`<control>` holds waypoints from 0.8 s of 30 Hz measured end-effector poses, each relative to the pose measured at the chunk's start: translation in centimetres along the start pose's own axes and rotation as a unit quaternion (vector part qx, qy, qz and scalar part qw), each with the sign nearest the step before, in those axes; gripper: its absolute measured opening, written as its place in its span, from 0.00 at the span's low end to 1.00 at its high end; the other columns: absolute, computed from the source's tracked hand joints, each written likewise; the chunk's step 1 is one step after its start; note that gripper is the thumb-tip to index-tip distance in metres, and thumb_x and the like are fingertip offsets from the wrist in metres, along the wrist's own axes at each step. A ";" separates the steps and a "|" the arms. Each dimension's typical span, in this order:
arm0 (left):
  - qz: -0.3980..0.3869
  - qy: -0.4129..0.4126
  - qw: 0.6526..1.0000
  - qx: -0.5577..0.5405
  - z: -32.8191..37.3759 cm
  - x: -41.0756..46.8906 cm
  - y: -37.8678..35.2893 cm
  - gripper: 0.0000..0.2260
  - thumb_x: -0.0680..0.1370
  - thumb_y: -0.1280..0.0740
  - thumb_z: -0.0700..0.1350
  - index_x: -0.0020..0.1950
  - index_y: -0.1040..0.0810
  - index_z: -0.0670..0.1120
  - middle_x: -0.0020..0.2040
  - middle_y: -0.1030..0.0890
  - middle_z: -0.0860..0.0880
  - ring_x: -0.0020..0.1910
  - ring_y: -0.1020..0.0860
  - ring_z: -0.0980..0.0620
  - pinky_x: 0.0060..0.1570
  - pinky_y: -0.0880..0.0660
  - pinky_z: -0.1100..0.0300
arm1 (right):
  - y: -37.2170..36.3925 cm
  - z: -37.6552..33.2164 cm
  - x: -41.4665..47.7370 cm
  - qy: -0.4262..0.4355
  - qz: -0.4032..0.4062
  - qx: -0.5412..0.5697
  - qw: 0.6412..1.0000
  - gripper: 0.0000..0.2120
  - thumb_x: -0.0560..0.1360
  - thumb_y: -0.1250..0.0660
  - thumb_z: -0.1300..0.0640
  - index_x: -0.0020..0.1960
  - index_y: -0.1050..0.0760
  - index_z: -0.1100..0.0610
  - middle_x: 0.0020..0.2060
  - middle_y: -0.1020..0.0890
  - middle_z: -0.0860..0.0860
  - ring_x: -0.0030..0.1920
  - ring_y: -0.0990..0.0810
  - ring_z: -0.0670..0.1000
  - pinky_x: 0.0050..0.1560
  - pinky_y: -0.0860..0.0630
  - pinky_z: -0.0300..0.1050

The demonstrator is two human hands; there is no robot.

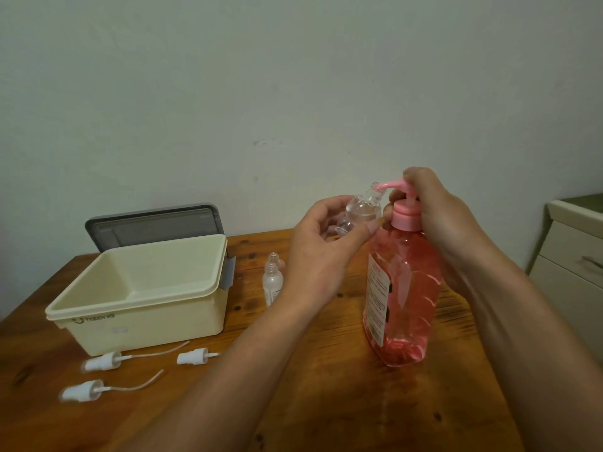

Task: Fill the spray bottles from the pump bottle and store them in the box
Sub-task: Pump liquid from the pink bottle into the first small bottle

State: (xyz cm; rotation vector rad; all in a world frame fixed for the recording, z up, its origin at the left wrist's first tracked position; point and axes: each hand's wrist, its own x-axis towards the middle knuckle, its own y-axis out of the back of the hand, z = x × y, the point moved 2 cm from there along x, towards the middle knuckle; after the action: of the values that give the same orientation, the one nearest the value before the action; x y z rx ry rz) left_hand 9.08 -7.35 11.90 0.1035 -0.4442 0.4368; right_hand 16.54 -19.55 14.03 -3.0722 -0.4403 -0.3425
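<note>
A tall pink pump bottle [403, 298] stands on the wooden table [326, 402] at centre right. My right hand [434, 216] wraps its pink pump head from behind. My left hand [321, 252] holds a small clear spray bottle [362, 208] tilted, its open neck right at the pump's spout. Two more small clear bottles [272, 278] without caps stand behind my left wrist. A cream box [140, 301] sits open at the left. Three white spray heads with thin tubes [101, 360] [192, 356] [81, 391] lie on the table in front of the box.
The box's grey lid [156, 223] leans against the wall behind the box. A pale cabinet with a drawer handle [574, 256] stands beyond the table's right edge. The plain wall [293, 93] rises directly behind the table.
</note>
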 end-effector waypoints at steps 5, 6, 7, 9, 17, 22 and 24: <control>0.003 0.001 1.000 0.003 0.1 0.0 0.0 0.17 0.72 0.25 0.44 0.59 0.23 0.51 0.54 0.18 0.53 0.51 0.19 0.55 0.52 0.21 0.65 | -0.1 -0.1 -0.1 0.003 0.004 -0.005 1.000 0.18 0.78 0.43 0.42 0.42 0.24 0.54 0.28 0.20 0.48 0.36 0.22 0.54 0.41 0.28 0.51; 0.003 0.001 1.000 0.000 0.1 0.0 0.0 0.16 0.72 0.25 0.43 0.58 0.24 0.51 0.53 0.18 0.53 0.51 0.20 0.55 0.51 0.21 0.66 | -0.1 -0.1 -0.1 0.000 0.001 0.001 1.000 0.17 0.78 0.43 0.43 0.42 0.24 0.54 0.28 0.20 0.48 0.36 0.23 0.54 0.40 0.29 0.51; 0.002 0.001 1.000 -0.003 0.1 0.0 0.0 0.16 0.73 0.25 0.42 0.58 0.24 0.51 0.53 0.18 0.54 0.51 0.20 0.55 0.49 0.22 0.68 | -0.1 -0.1 0.0 -0.002 0.000 0.006 1.000 0.17 0.78 0.43 0.44 0.43 0.24 0.55 0.28 0.21 0.49 0.36 0.24 0.54 0.39 0.29 0.50; 0.001 0.001 1.000 -0.003 0.1 0.0 0.0 0.16 0.73 0.25 0.42 0.57 0.24 0.51 0.53 0.18 0.54 0.50 0.20 0.56 0.48 0.22 0.68 | 0.0 -0.1 -0.1 -0.005 -0.003 0.012 1.000 0.16 0.78 0.43 0.45 0.43 0.25 0.55 0.29 0.21 0.50 0.33 0.25 0.52 0.37 0.30 0.48; 0.000 0.004 1.000 -0.008 0.1 -0.1 -0.2 0.18 0.73 0.25 0.42 0.60 0.23 0.49 0.55 0.19 0.52 0.52 0.20 0.55 0.46 0.24 0.73 | 0.0 -0.1 0.0 0.003 0.005 -0.012 1.000 0.18 0.77 0.43 0.41 0.42 0.23 0.54 0.28 0.19 0.48 0.35 0.21 0.53 0.42 0.26 0.51; 0.000 0.004 1.000 -0.015 0.1 -0.1 -0.2 0.17 0.72 0.25 0.42 0.60 0.23 0.48 0.54 0.18 0.51 0.51 0.19 0.54 0.45 0.23 0.72 | -0.1 -0.2 -0.1 0.000 0.001 0.007 1.000 0.16 0.78 0.43 0.46 0.42 0.25 0.55 0.28 0.21 0.49 0.31 0.24 0.51 0.37 0.29 0.48; 0.000 0.004 1.000 -0.014 0.0 0.0 -0.1 0.18 0.72 0.25 0.42 0.60 0.23 0.48 0.54 0.18 0.51 0.51 0.20 0.53 0.46 0.23 0.71 | -0.1 -0.2 -0.2 0.001 0.001 0.003 1.000 0.16 0.78 0.43 0.44 0.42 0.24 0.55 0.29 0.20 0.49 0.33 0.23 0.51 0.38 0.28 0.49</control>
State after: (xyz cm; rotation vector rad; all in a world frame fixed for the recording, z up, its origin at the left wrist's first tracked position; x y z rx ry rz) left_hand 9.07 -7.47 11.91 0.0744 -0.4432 0.4304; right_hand 16.31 -19.56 14.22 -3.0657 -0.4372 -0.3428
